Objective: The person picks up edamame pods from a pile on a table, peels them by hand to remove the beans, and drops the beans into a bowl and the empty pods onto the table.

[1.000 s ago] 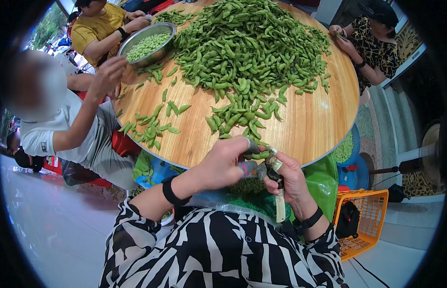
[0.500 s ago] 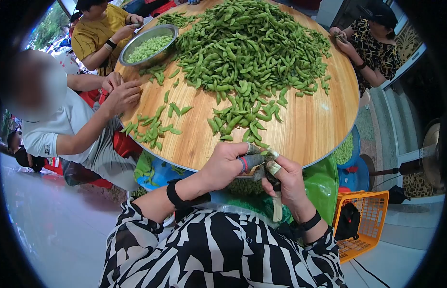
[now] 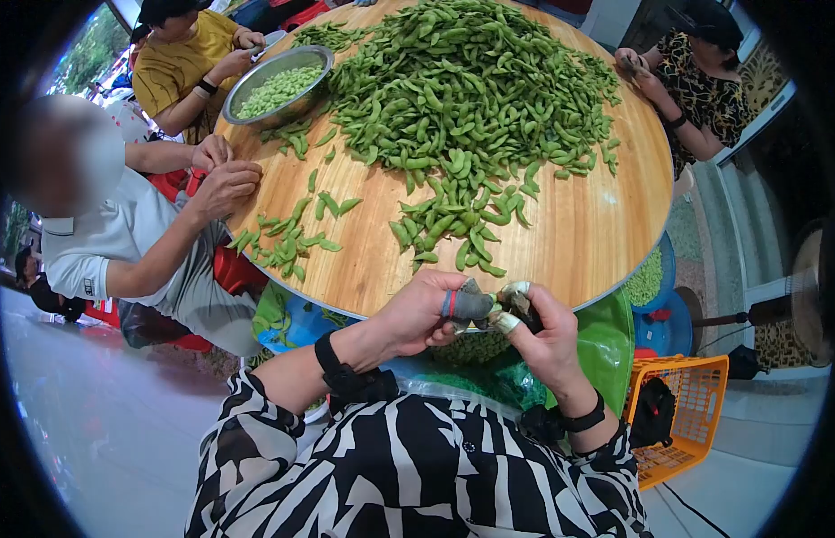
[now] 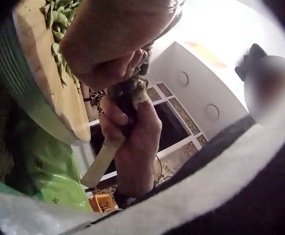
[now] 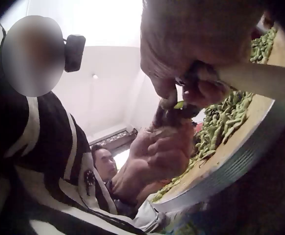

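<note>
Both hands meet just off the near table edge in the head view. My left hand (image 3: pixel 417 309) wears grey finger sleeves, one with a red band, and its fingertips pinch a green soybean pod (image 5: pixel 179 105), mostly hidden between the hands. My right hand (image 3: pixel 547 336) has pale wraps on thumb and finger and touches the left fingertips at the pod. Its other fingers curl round a pale flat strip (image 4: pixel 100 164), which sticks out below the fist in the left wrist view; its upper end is hidden. Loose soybean pods (image 3: pixel 453 220) lie on the table beyond.
A big heap of pods (image 3: pixel 471 90) covers the round wooden table (image 3: pixel 579 260). A metal bowl (image 3: pixel 321 59) of shelled beans stands at the left. Other people sit around. Right of me are blue basins (image 3: pixel 664 327) and an orange crate (image 3: pixel 704 377).
My hands have turned and drawn close together, covering most of the pod. The pale strip has swung out of sight in the head view. The person at left has lowered a hand to the table edge.
</note>
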`<state>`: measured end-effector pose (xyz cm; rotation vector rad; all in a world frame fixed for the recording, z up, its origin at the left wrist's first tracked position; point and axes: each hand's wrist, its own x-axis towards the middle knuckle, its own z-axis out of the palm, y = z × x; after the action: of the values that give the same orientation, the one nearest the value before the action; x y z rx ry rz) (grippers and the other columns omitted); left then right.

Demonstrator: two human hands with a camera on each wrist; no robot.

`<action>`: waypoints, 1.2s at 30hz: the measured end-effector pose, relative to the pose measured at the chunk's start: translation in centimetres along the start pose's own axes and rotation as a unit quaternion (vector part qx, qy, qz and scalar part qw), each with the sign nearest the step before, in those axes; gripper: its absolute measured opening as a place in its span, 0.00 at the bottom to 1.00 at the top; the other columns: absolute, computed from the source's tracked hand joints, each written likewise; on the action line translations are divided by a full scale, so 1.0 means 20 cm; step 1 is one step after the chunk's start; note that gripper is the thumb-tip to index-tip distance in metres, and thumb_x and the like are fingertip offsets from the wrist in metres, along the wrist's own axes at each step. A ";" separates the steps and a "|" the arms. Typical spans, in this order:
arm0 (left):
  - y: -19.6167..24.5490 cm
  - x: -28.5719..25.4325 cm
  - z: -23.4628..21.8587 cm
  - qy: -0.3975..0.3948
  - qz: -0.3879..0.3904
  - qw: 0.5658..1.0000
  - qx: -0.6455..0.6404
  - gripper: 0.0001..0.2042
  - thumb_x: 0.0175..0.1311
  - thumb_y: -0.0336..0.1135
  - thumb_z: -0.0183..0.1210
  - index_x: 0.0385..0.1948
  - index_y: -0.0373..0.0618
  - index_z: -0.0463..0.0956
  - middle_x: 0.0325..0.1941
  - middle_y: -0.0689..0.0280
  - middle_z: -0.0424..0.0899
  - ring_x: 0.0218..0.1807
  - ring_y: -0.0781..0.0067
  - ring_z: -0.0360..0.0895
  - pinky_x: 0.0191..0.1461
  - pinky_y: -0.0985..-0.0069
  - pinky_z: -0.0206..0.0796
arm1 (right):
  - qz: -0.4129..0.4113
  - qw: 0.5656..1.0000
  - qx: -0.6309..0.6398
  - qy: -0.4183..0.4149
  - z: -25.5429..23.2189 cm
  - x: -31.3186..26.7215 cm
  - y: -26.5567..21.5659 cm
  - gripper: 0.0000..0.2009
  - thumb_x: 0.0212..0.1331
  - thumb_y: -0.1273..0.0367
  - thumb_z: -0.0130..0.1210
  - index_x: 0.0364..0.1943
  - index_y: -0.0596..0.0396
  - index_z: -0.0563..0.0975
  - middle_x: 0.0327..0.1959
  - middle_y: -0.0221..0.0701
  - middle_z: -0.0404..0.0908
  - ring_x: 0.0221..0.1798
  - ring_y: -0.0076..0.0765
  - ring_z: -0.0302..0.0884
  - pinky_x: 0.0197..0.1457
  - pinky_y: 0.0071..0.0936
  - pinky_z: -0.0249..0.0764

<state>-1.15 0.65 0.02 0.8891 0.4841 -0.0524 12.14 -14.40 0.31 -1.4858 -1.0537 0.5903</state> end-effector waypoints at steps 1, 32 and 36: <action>-0.01 0.00 -0.01 -0.026 0.002 0.999 -0.048 0.06 0.63 0.34 0.58 0.27 0.45 0.79 0.12 0.74 0.69 0.10 0.87 0.61 0.11 0.87 0.46 | 0.014 1.000 -0.012 -0.015 -0.01 0.00 0.00 0.10 0.52 0.75 0.59 0.38 0.62 0.74 0.26 0.30 0.74 0.28 0.20 0.69 0.32 0.20 0.67; -0.10 -0.07 0.00 -0.038 0.155 0.896 0.415 0.05 0.59 0.27 0.51 0.32 0.35 0.72 0.22 0.48 0.73 0.24 0.57 0.70 0.32 0.66 0.65 | 0.038 0.981 -0.153 -0.118 -0.03 -0.07 0.03 0.09 0.43 0.74 0.56 0.29 0.62 0.70 0.17 0.41 0.67 0.20 0.43 0.66 0.25 0.34 0.65; -0.09 -0.08 -0.01 -0.074 0.163 0.884 0.433 0.05 0.60 0.27 0.51 0.33 0.35 0.72 0.23 0.50 0.73 0.26 0.61 0.69 0.34 0.68 0.65 | -0.003 0.980 -0.155 -0.121 0.00 -0.08 0.00 0.09 0.43 0.74 0.56 0.28 0.62 0.70 0.17 0.41 0.66 0.19 0.42 0.65 0.24 0.33 0.64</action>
<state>-3.18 -0.64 -0.72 1.8252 0.1378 -0.0278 11.47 -15.78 0.12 -1.7077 -1.3888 0.6358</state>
